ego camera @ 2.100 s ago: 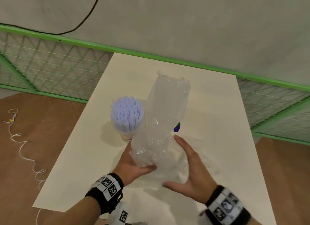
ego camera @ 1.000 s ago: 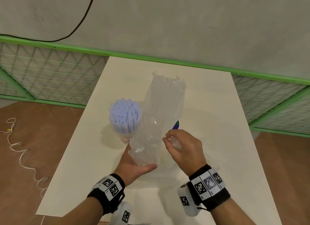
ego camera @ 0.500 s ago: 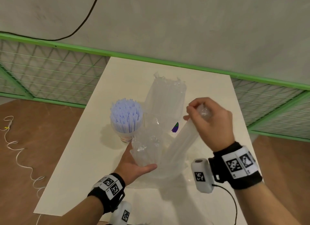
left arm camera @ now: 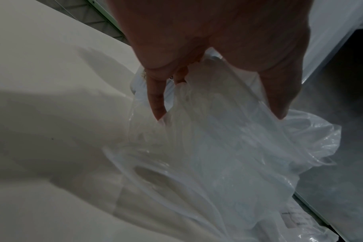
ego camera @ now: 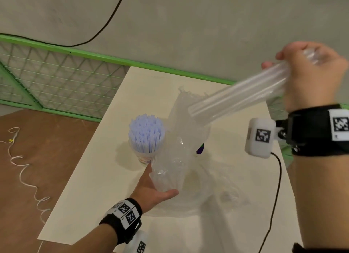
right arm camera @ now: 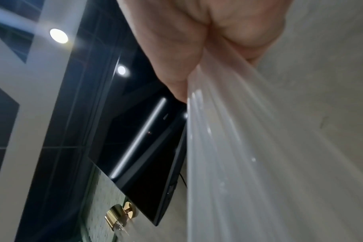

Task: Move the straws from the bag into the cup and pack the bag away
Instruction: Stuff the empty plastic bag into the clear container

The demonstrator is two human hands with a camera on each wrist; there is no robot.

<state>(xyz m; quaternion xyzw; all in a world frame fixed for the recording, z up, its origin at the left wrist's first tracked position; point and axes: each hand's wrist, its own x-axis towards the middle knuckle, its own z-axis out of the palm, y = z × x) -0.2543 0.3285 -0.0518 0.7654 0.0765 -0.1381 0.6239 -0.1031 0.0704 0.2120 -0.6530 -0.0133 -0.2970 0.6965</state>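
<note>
The right hand (ego camera: 309, 73) is raised high at the right, fingers curled tight round one end of a bundle of clear straws (ego camera: 238, 96), whose free end slants down over the bag (ego camera: 181, 169). The left hand (ego camera: 153, 188) grips the crumpled lower part of the bag on the table (ego camera: 90, 177), thumb and fingers closed on the plastic. The cup (ego camera: 145, 156) stands just left of the bag, already crowded with pale blue straws (ego camera: 146, 133). Risk, as judged: the cup looks near full, so the clear bundle may jam at the rim or tip the cup. A slack hold could let single straws slide out and scatter. Whether any straws remain in the bag cannot be told
</note>
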